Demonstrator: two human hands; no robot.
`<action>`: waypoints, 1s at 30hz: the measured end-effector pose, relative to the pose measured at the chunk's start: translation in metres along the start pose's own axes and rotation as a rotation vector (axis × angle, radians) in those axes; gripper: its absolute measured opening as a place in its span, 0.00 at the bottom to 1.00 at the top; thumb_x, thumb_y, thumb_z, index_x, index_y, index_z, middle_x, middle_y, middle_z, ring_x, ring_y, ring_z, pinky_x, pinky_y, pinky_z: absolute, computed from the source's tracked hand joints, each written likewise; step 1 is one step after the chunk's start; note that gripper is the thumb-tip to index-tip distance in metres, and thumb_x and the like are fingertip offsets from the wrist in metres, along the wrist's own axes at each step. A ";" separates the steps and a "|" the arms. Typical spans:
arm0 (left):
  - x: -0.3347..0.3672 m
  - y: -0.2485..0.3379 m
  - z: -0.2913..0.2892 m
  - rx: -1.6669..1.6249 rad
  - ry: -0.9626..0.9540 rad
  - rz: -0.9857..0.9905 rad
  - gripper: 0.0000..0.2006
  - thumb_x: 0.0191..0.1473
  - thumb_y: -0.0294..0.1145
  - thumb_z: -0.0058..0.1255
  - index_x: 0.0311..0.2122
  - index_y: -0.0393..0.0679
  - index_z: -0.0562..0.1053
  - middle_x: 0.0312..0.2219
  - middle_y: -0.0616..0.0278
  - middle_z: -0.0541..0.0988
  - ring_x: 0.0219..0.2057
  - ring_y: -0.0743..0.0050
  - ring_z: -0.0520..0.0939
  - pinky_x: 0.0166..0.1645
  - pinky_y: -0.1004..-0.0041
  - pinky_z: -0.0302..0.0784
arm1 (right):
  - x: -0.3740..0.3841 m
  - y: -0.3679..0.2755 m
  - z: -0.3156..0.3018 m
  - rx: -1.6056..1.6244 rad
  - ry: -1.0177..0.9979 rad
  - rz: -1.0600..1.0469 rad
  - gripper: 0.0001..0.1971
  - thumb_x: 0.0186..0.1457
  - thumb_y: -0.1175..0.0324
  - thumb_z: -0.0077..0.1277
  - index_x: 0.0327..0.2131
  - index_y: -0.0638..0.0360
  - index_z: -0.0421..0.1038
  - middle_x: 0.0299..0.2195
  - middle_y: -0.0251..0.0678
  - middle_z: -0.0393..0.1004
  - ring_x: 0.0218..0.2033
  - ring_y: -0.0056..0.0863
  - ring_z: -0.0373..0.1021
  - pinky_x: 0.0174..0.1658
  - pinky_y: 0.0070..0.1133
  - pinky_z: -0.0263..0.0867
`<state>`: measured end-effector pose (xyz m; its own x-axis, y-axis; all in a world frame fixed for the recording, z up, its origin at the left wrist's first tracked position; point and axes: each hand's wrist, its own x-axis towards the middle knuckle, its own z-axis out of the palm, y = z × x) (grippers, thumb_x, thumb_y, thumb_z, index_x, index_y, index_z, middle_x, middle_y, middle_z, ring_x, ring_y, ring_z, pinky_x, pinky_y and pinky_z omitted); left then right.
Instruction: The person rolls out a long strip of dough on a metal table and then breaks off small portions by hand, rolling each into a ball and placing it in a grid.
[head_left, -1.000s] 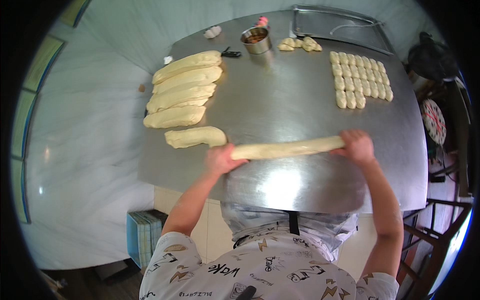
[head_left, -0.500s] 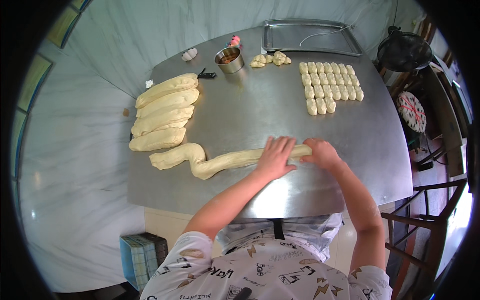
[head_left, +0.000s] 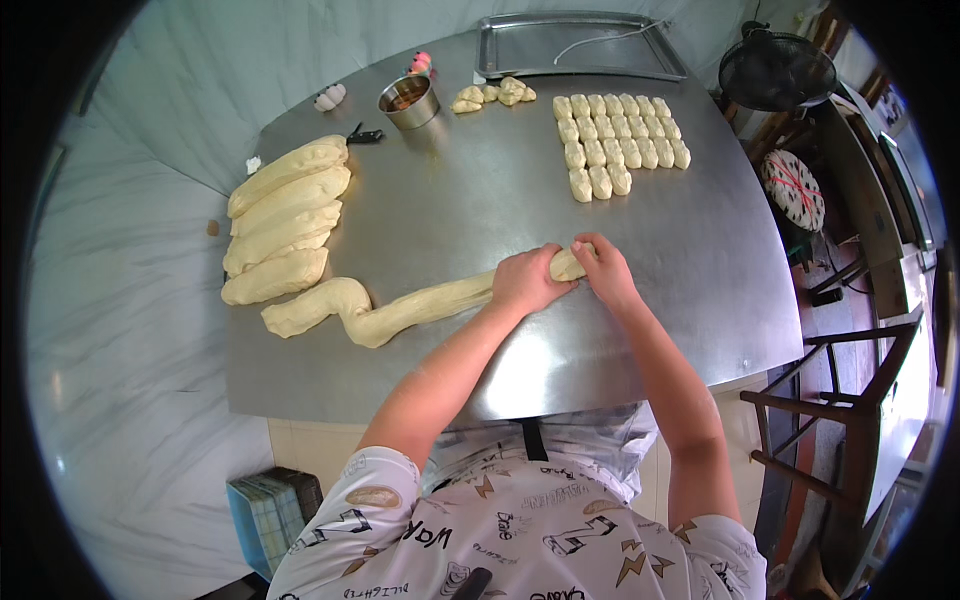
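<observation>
A long rope of pale dough [head_left: 425, 303] lies across the steel table, with an S-shaped bend toward its left end. Close to the right end, my left hand [head_left: 533, 280] is wrapped round the rope. My right hand [head_left: 604, 270] grips the very tip, its thumb and fingers closed on it. A short stub of dough shows between the two hands. Left of the rope, several thick dough logs [head_left: 290, 205] lie side by side. Beyond my hands to the right, small dough pieces [head_left: 615, 130] stand in neat rows.
At the back are a metal tray [head_left: 580, 70] with a white cord, a round metal tin [head_left: 410, 102], a pile of dough bits [head_left: 493, 95] and a black-handled knife [head_left: 365, 135]. A marble-patterned wall [head_left: 130, 300] borders the left; a wooden stool [head_left: 835, 400] stands at the right.
My left hand has gone from lying flat with fingers spread to closing round the rope. My right hand stays at its tip. The whole view has shifted, moving things leftward and up.
</observation>
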<state>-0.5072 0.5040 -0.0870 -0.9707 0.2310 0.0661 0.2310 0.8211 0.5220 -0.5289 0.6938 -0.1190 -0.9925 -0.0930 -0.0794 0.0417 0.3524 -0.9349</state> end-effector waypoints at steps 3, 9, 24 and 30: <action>0.000 0.001 0.004 0.035 0.054 0.045 0.30 0.45 0.51 0.75 0.52 0.52 0.79 0.38 0.60 0.88 0.42 0.50 0.88 0.47 0.56 0.84 | -0.001 -0.005 0.003 -0.023 0.049 0.037 0.22 0.69 0.49 0.55 0.51 0.58 0.80 0.45 0.50 0.84 0.49 0.47 0.80 0.54 0.35 0.74; -0.004 0.015 0.021 0.144 0.335 0.157 0.30 0.48 0.45 0.71 0.57 0.49 0.77 0.38 0.55 0.87 0.45 0.51 0.86 0.47 0.58 0.81 | -0.002 -0.020 0.021 -0.091 0.202 0.077 0.21 0.70 0.52 0.53 0.47 0.62 0.80 0.45 0.53 0.83 0.48 0.53 0.79 0.52 0.39 0.74; 0.011 0.020 0.036 0.114 0.260 0.109 0.22 0.55 0.40 0.59 0.52 0.41 0.76 0.30 0.58 0.85 0.30 0.51 0.86 0.39 0.56 0.80 | 0.007 -0.026 0.039 -0.287 0.373 -0.042 0.19 0.68 0.53 0.55 0.36 0.63 0.76 0.35 0.54 0.82 0.40 0.56 0.79 0.46 0.44 0.74; 0.014 0.011 0.052 0.304 0.220 0.060 0.21 0.53 0.41 0.60 0.50 0.46 0.73 0.29 0.63 0.83 0.31 0.57 0.86 0.39 0.57 0.79 | -0.001 -0.043 0.051 -0.126 0.391 0.121 0.23 0.71 0.51 0.48 0.37 0.65 0.80 0.31 0.54 0.82 0.36 0.57 0.79 0.44 0.42 0.74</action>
<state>-0.5153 0.5431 -0.1249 -0.9384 0.1928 0.2866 0.2646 0.9347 0.2374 -0.5237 0.6309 -0.0967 -0.9510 0.3081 -0.0263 0.1707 0.4520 -0.8755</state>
